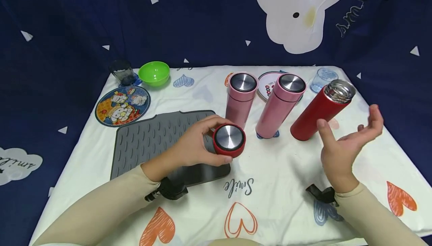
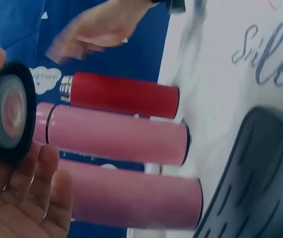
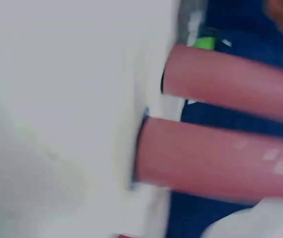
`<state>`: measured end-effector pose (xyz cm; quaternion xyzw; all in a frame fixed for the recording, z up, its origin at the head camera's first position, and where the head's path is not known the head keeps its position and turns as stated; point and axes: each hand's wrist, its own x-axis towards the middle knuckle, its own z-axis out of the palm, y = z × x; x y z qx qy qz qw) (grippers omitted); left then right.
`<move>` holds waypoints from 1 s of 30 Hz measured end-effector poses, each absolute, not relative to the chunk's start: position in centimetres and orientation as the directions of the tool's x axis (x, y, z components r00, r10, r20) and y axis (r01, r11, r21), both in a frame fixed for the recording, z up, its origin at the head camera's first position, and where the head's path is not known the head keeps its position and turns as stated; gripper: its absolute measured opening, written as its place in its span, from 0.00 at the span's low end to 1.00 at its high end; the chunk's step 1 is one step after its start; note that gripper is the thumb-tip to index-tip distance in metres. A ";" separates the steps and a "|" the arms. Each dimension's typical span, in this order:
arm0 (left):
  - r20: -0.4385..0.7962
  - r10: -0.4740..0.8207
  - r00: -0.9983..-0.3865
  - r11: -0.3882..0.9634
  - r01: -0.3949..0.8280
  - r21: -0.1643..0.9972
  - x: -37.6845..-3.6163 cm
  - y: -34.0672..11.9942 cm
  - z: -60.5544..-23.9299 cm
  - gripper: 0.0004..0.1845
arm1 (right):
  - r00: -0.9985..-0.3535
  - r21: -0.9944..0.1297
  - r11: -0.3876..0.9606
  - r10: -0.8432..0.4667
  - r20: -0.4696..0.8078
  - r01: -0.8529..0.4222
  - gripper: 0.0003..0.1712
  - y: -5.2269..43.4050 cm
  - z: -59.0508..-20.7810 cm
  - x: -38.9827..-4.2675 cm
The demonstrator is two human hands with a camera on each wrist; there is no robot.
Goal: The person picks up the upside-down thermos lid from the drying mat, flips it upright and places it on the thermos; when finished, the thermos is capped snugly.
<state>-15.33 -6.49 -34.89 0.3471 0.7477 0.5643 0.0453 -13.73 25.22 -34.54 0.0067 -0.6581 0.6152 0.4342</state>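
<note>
left hand (image 1: 192,144) grips red lid (image 1: 229,140) by its rim — at 6 o'clock of the left pink flask | right hand (image 1: 347,144) open, empty — near uncapped red flask (image 1: 320,111) | lid likely light, rigid, slick steel top; hold the rim

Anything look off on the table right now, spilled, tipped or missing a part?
One thing: the red flask stands open, its steel mouth bare, while both pink flasks are capped. Its red lid is in the left hand. The right hand is empty. No spill or damage is visible.
</note>
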 end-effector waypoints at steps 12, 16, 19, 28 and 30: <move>0.256 0.513 -0.819 0.139 0.374 0.917 -15.7 -8.1 -34.5 0.32 | -0.966 -0.864 0.472 0.249 -0.062 0.177 0.44 32.5 -39.9 -17.3; 0.291 0.514 -0.807 0.123 0.405 0.906 -15.8 -8.5 -33.8 0.32 | -0.982 -0.844 0.522 0.188 -0.023 0.120 0.41 32.0 -39.5 -15.6; 0.335 0.513 -0.790 0.118 0.452 0.884 -15.7 -8.5 -32.7 0.32 | -0.993 -0.834 0.551 0.109 0.036 0.031 0.36 30.5 -39.6 -13.6; 0.471 0.510 -0.720 0.086 0.587 0.805 -13.7 -5.5 -29.2 0.36 | -0.973 -0.855 0.471 -0.177 0.150 -0.218 0.32 22.3 -38.8 -9.9; 0.496 0.506 -0.705 0.081 0.612 0.787 -13.6 -4.5 -28.7 0.36 | -0.961 -0.875 0.424 -0.235 0.144 -0.234 0.32 20.7 -38.1 -9.8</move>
